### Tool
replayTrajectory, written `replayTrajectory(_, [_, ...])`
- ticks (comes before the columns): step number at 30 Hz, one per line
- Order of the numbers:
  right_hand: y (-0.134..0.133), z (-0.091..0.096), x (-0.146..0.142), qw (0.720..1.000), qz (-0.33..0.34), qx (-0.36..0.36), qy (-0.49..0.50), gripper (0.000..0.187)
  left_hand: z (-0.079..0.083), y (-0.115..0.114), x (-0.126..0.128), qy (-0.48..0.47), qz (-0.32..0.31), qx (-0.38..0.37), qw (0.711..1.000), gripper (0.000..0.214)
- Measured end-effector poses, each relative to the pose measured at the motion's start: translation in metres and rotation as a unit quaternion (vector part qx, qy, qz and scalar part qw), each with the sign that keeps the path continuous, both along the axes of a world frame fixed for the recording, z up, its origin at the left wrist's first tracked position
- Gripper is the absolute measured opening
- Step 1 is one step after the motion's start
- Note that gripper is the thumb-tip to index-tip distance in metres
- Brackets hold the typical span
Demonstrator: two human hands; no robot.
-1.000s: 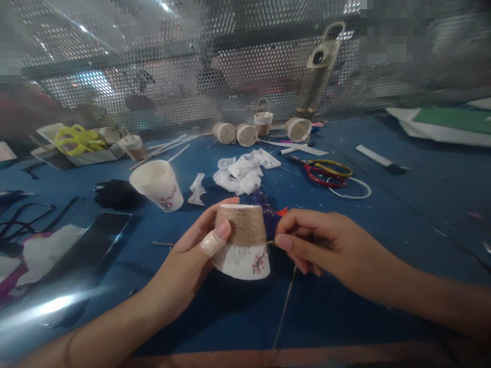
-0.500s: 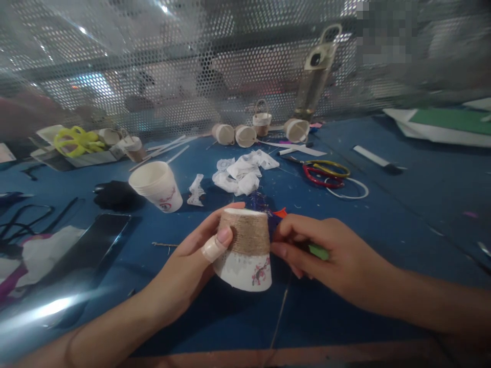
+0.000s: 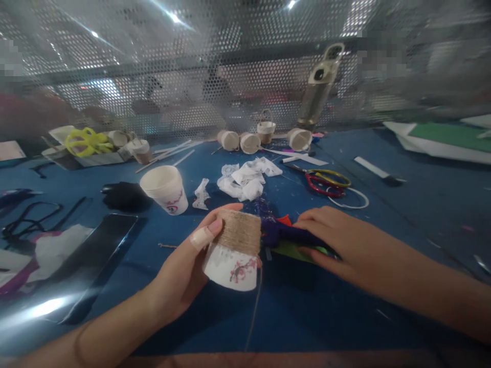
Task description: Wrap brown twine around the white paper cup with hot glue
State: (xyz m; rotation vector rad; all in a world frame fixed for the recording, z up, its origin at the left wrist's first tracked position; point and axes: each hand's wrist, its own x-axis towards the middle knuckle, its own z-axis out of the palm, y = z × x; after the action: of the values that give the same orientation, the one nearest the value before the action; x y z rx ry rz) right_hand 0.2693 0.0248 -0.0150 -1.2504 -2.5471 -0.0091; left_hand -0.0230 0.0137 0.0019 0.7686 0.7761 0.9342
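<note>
My left hand (image 3: 186, 260) grips an upside-down paper cup (image 3: 232, 249), its upper half wound with brown twine; a bandage wraps the thumb. A loose twine strand (image 3: 253, 312) hangs from the cup toward me. My right hand (image 3: 337, 240) lies to the right of the cup, fingers stretched over a purple tool (image 3: 286, 234) and a green scrap (image 3: 295, 251) on the blue table; whether it grips the tool is hidden.
A white paper cup (image 3: 165, 189), crumpled lace (image 3: 247, 176), red-and-yellow scissors (image 3: 326, 180), a black phone (image 3: 97, 250), a tray with yellow scissors (image 3: 86, 143) and several small cup baskets (image 3: 264, 135) lie beyond. A perforated metal screen (image 3: 192, 66) backs the table.
My right hand let go of the twine at the cup and moved right and down onto the purple tool. The cup tilted left in my left hand.
</note>
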Motion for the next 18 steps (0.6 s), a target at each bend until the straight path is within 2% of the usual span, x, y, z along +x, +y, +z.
replayTrajectory(3, [-0.001, -0.002, -0.006, 1.000, -0.004, -0.026, -0.016, 0.021, 0.000, -0.004, -0.002, -0.023, -0.058, 0.010, 0.998, 0.047])
replayTrajectory(9, [-0.009, 0.003, -0.025, 0.999, -0.032, 0.028, -0.007, 0.020, -0.003, -0.017, -0.004, -0.016, -0.198, 0.035, 0.979, 0.055])
replayTrajectory(15, [-0.010, 0.011, -0.040, 0.995, -0.014, 0.089, 0.045, 0.015, -0.002, -0.022, 0.000, 0.023, -0.212, 0.060, 0.975, 0.056])
replayTrajectory(18, [-0.006, 0.012, -0.042, 0.992, -0.026, 0.094, 0.074, 0.017, -0.001, -0.024, 0.001, 0.028, -0.207, 0.061, 0.976, 0.056])
